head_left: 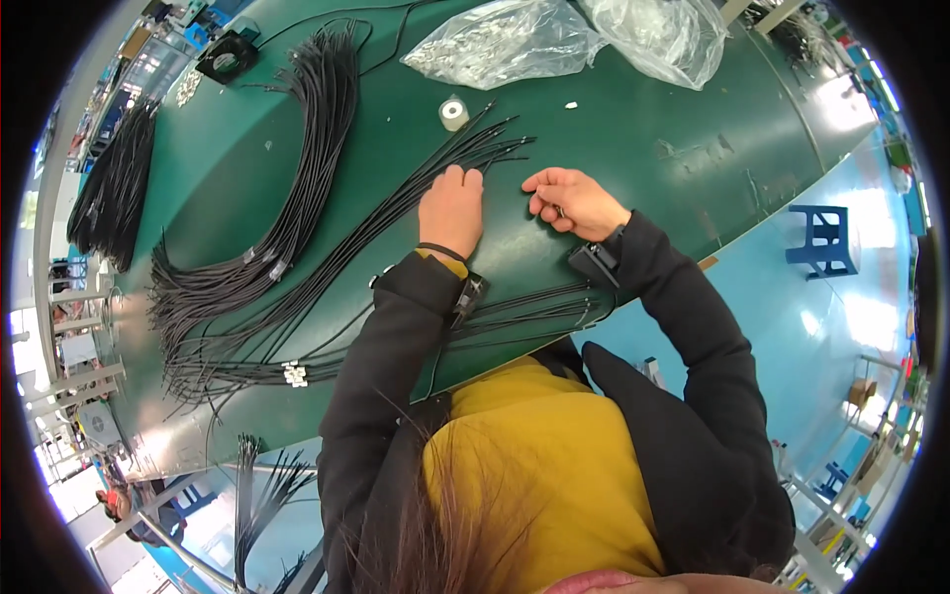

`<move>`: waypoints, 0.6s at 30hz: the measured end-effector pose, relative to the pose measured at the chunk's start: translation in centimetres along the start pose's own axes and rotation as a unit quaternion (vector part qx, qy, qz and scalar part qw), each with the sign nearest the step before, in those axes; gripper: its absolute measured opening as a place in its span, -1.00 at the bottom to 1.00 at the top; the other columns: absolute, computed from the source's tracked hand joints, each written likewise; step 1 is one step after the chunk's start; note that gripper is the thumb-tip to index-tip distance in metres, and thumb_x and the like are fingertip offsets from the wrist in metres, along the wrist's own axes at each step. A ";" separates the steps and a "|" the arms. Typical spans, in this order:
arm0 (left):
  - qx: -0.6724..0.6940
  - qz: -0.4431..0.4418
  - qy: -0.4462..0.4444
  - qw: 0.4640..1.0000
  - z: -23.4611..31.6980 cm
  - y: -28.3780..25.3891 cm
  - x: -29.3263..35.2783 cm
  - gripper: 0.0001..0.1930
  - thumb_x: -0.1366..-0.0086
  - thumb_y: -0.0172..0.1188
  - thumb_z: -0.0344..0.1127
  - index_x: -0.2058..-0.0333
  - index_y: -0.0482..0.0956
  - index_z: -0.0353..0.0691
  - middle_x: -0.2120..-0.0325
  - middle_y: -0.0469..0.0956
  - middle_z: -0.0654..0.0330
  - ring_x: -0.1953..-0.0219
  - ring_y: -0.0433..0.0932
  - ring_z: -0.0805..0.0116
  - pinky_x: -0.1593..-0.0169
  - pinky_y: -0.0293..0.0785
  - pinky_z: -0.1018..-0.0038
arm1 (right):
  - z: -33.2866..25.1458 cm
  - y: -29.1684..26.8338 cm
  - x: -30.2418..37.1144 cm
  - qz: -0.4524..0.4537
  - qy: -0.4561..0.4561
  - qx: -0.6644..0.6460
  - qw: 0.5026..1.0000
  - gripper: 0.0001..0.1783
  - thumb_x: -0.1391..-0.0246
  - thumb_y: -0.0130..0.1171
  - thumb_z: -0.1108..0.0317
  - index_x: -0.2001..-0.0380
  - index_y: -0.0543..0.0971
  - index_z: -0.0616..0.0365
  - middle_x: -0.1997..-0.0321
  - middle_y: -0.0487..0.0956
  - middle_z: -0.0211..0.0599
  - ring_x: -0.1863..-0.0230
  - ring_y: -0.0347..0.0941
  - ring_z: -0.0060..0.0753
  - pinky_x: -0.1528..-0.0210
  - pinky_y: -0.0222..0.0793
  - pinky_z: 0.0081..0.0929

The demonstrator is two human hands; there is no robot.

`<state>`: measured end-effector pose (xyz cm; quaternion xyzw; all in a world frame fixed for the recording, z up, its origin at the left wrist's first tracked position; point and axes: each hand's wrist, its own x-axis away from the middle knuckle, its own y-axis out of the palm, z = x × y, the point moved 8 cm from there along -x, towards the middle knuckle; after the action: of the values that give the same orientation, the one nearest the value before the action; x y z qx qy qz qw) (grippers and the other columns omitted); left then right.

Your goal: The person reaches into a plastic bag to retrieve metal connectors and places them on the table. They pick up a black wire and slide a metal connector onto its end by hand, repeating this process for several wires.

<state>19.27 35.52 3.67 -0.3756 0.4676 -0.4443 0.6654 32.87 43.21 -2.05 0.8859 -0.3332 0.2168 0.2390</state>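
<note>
My left hand [452, 210] is closed, its fingers curled down at the edge of a loose fan of black cables [381, 203] on the green table; the fingertips and anything under them are hidden. To its right, my right hand [574, 201] hovers over the table with index finger and thumb drawn together and the other fingers curled. Whatever it pinches is too small to make out. Several small white connectors [294, 373] sit grouped on the cables at the left. More black cables [534, 309] lie beneath my wrists, near the table's front edge.
A thick black cable bundle [322, 148] curves across the left, with another bundle [114, 188] beyond it. A tape roll [453, 113] stands ahead. Clear plastic bags [505, 45] of small white pieces lie at the back, beside a black fan [228, 57] further left. A blue stool [826, 243] stands right.
</note>
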 end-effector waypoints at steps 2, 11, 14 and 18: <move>0.058 -0.023 0.010 0.998 0.8 0.6 0.8 -0.81 -0.12 0.18 -0.38 0.26 0.49 -0.21 0.34 0.45 0.07 0.28 0.49 0.05 0.27 0.47 0.29 | 0.1 -1.3 0.6 0.008 -0.008 -0.016 1.000 -0.83 -0.24 -0.02 0.36 0.26 0.42 0.27 0.41 0.48 -0.33 0.58 0.25 -0.69 0.68 0.12 -0.73; 0.371 -0.099 -0.136 0.913 1.7 1.2 0.6 -0.87 -0.14 0.18 -0.41 0.30 0.55 -0.24 0.50 0.49 0.09 0.46 0.50 0.14 0.37 0.43 0.33 | 0.4 -2.4 1.7 0.002 -0.042 -0.156 0.987 -0.85 -0.24 0.04 0.38 0.22 0.44 0.24 0.36 0.49 -0.34 0.53 0.24 -0.72 0.64 0.11 -0.79; 0.387 -0.057 -0.107 0.914 2.2 1.3 0.8 -0.88 -0.15 0.19 -0.40 0.32 0.57 -0.25 0.53 0.48 0.09 0.49 0.49 0.15 0.39 0.42 0.37 | 0.0 -2.3 2.2 -0.003 -0.050 -0.160 0.986 -0.84 -0.23 0.05 0.38 0.23 0.45 0.26 0.36 0.49 -0.33 0.51 0.27 -0.71 0.62 0.13 -0.78; 0.369 -0.027 -0.067 0.927 3.0 0.1 0.8 -0.90 -0.15 0.20 -0.42 0.34 0.58 -0.26 0.54 0.47 0.09 0.50 0.48 0.15 0.39 0.41 0.39 | 0.2 -2.3 3.0 -0.001 -0.053 -0.150 0.987 -0.85 -0.21 0.07 0.39 0.23 0.47 0.26 0.36 0.48 -0.36 0.51 0.26 -0.71 0.60 0.15 -0.79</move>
<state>22.33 35.04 4.23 -0.1452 0.2149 -0.5766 0.7748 36.52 43.18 -1.22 0.8506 -0.3738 0.1166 0.3511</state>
